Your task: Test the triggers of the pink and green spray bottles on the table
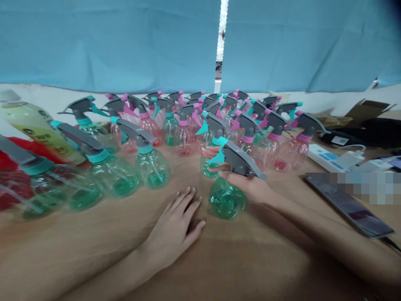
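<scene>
My right hand is closed around the neck of a clear green spray bottle with a grey head and turquoise trigger. Some of its fingers reach out past the trigger, and the bottle leans slightly. Whether its base touches the table I cannot tell. Flat on the wood lies my left hand, fingers spread and holding nothing. Just beyond it stands another green spray bottle. Behind the held bottle, a further green spray bottle is partly covered by my right hand.
Several pink spray bottles and green ones crowd the back. More green spray bottles line the left, near a large yellow-labelled bottle. On the right are a phone, a white power strip and a cardboard box. A blue curtain hangs behind.
</scene>
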Demonstrator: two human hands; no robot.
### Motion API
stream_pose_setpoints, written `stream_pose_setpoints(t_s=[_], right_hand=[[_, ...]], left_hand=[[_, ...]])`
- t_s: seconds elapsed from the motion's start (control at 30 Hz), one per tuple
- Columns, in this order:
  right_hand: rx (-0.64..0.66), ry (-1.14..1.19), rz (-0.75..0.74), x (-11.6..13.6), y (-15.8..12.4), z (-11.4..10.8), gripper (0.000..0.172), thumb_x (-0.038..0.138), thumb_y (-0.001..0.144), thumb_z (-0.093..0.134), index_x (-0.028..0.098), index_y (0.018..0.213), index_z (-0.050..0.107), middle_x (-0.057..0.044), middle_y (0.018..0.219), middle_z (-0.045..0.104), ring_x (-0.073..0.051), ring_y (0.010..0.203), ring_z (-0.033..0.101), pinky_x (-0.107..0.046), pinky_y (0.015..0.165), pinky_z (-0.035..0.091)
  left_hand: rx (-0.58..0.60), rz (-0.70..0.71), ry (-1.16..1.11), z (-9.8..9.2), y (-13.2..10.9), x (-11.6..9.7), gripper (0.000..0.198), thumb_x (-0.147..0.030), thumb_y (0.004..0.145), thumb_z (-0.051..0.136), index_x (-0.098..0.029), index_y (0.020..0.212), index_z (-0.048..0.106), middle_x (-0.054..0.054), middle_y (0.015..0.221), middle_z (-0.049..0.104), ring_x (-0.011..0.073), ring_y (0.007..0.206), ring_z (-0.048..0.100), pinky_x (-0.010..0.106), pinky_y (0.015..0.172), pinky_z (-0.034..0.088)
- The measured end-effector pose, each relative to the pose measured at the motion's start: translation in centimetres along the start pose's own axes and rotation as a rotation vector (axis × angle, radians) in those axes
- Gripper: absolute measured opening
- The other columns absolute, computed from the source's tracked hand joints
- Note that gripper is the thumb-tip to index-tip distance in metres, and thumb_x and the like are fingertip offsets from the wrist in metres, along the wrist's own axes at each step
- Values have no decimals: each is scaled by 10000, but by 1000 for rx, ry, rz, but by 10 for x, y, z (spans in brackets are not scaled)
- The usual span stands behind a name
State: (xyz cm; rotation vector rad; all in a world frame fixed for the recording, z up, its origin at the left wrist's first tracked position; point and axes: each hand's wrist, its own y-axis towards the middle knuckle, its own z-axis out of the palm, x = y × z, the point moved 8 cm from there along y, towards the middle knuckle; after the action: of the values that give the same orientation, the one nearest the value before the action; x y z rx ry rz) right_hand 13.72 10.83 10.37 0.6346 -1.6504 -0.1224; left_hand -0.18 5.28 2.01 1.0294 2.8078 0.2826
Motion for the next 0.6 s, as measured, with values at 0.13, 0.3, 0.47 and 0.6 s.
stream_pose_setpoints(t_s=[0.13, 0.3, 0.47, 0.6], right_hand=[[4, 26, -5, -1, 0, 1, 455, 143, 750, 552, 298, 1176, 599, -3, 973, 718, -180, 920, 685, -364, 903, 520], [52, 94, 0, 6, 1, 4, 463, 120, 743, 544, 314, 1160, 592, -6, 983, 705, -190, 945, 670, -383, 889, 517], [96, 103, 19, 9, 2, 6, 473, 104, 723, 532, 312, 1144, 589, -6, 969, 696, -190, 901, 677, -380, 853, 520], [101, 103, 28, 6, 2, 6, 497, 71, 697, 514, 310, 1125, 595, -8, 959, 694, -199, 947, 666, -359, 810, 529]], left_hand=[[-4, 0, 1, 0, 0, 0, 487, -417, 971, 413, -117, 1353, 454, 146, 1460, 409, 270, 1366, 336, 477, 1094, 310], [2, -5, -19, -1, 0, 0, 486, -420, 972, 405, -115, 1347, 458, 154, 1458, 409, 280, 1357, 352, 485, 1087, 318], [-4, -4, -26, -2, 0, 0, 480, -413, 970, 413, -129, 1354, 450, 146, 1464, 402, 280, 1362, 342, 488, 1089, 314], [13, -7, -1, 1, 0, 0, 488, -419, 973, 409, -118, 1355, 448, 149, 1464, 402, 273, 1361, 346, 479, 1092, 313]])
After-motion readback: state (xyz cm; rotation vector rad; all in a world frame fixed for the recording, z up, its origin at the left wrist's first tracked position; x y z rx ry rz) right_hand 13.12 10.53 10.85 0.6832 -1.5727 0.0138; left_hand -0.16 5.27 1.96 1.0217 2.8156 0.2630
